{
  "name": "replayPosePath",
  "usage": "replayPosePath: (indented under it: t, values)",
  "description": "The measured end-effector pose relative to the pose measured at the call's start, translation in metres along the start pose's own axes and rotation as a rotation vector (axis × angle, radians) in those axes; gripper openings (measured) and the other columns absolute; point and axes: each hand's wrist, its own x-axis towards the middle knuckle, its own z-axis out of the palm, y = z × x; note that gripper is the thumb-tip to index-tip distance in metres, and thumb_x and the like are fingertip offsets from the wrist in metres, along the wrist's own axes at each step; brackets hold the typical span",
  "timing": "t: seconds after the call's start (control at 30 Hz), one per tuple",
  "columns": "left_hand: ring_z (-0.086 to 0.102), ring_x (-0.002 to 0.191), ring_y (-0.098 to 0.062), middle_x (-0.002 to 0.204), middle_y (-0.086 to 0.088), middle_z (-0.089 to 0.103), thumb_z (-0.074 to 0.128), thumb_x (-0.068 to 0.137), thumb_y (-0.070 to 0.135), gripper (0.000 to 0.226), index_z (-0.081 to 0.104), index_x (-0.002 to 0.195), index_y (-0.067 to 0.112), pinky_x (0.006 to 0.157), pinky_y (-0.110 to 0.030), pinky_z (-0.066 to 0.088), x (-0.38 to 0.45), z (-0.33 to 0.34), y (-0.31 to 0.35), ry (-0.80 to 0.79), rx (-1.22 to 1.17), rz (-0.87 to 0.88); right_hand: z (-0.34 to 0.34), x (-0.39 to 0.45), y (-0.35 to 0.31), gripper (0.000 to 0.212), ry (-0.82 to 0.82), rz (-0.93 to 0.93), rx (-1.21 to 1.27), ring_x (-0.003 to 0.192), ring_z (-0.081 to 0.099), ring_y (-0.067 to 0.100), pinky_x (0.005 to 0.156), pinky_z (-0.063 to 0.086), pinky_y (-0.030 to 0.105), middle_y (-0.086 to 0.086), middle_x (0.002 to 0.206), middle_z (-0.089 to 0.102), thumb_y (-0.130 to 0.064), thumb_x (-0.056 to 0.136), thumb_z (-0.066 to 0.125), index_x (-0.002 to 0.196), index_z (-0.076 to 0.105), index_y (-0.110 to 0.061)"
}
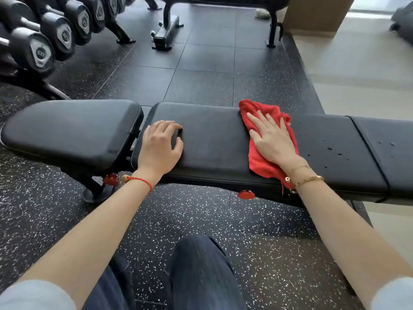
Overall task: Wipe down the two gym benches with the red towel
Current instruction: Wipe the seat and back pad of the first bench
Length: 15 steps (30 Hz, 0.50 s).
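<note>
Right hand [271, 139] flat, fingers spread, pressing towel [268, 139] on bench [212, 139] mid-pad. Bench long axis runs left-right; droplets [335, 151] lie right of towel. Left hand [162, 144] loosely curled, braces pad left of towel.

Up at your left you see a rack of dumbbells [42, 41], their hexagonal end caps facing you. The floor [201, 70] is dark rubber tile, speckled white nearer you. At the top right stands a tan box [317, 14] on pale flooring [362, 74]. A whitish rag [262, 13] lies on the dark tiles near the box.
</note>
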Motion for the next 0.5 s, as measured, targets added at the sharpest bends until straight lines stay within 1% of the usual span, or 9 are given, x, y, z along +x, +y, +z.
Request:
replayPosePath:
  t: [0.03, 0.1, 0.2, 0.27, 0.4, 0.5]
  values:
    - [0.05, 0.125, -0.025, 0.123, -0.002, 0.062, 0.055, 0.089, 0.022, 0.028, 0.064, 0.115, 0.018, 0.111, -0.046, 0.035, 0.0, 0.0, 0.001, 0.004, 0.006, 0.0, -0.001, 0.012, -0.004, 0.052, -0.008, 0.024, -0.005, 0.151, 0.008, 0.02, 0.122, -0.006, 0.045, -0.004, 0.164, 0.01, -0.036, 0.103, 0.031, 0.154, 0.019, -0.037]
    - [0.051, 0.124, -0.024, 0.123, -0.001, 0.063, 0.056, 0.088, 0.021, 0.028, 0.064, 0.115, 0.018, 0.111, -0.044, 0.035, 0.0, 0.0, 0.004, 0.012, 0.014, -0.003, 0.004, 0.028, -0.025, 0.053, -0.021, -0.006, -0.016, 0.151, 0.008, 0.022, 0.122, -0.006, 0.046, -0.002, 0.164, 0.009, -0.037, 0.103, 0.03, 0.154, 0.019, -0.035]
    - [0.052, 0.125, -0.022, 0.124, 0.0, 0.063, 0.056, 0.089, 0.021, 0.028, 0.064, 0.116, 0.019, 0.11, -0.043, 0.036, 0.0, -0.003, 0.004, 0.008, 0.017, -0.002, 0.016, 0.023, -0.064, 0.053, -0.028, -0.162, -0.01, 0.151, 0.01, 0.021, 0.122, -0.005, 0.045, -0.003, 0.164, 0.012, -0.038, 0.102, 0.032, 0.154, 0.021, -0.036]
    - [0.052, 0.125, -0.022, 0.125, 0.001, 0.063, 0.057, 0.089, 0.021, 0.028, 0.064, 0.116, 0.019, 0.111, -0.044, 0.036, 0.0, -0.004, 0.003, 0.006, 0.016, 0.008, 0.023, 0.007, -0.075, 0.053, -0.013, -0.244, -0.002, 0.151, 0.011, 0.02, 0.122, -0.005, 0.044, -0.005, 0.163, 0.014, -0.037, 0.102, 0.034, 0.153, 0.022, -0.038]
    - [0.052, 0.125, -0.021, 0.124, 0.002, 0.064, 0.057, 0.089, 0.021, 0.028, 0.065, 0.116, 0.02, 0.111, -0.044, 0.035, 0.001, -0.003, 0.002, 0.011, 0.015, 0.022, 0.022, -0.024, -0.057, 0.053, 0.014, -0.314, 0.009, 0.151, 0.013, 0.016, 0.122, -0.006, 0.039, -0.008, 0.162, 0.017, -0.037, 0.101, 0.035, 0.152, 0.022, -0.041]
    - [0.051, 0.125, -0.022, 0.124, 0.001, 0.064, 0.057, 0.089, 0.02, 0.029, 0.065, 0.117, 0.019, 0.11, -0.043, 0.036, 0.0, -0.003, 0.002, 0.02, 0.036, 0.022, 0.017, -0.038, -0.03, 0.052, 0.029, -0.281, 0.01, 0.15, 0.013, 0.015, 0.122, -0.007, 0.037, -0.009, 0.162, 0.018, -0.037, 0.101, 0.035, 0.152, 0.023, -0.042]
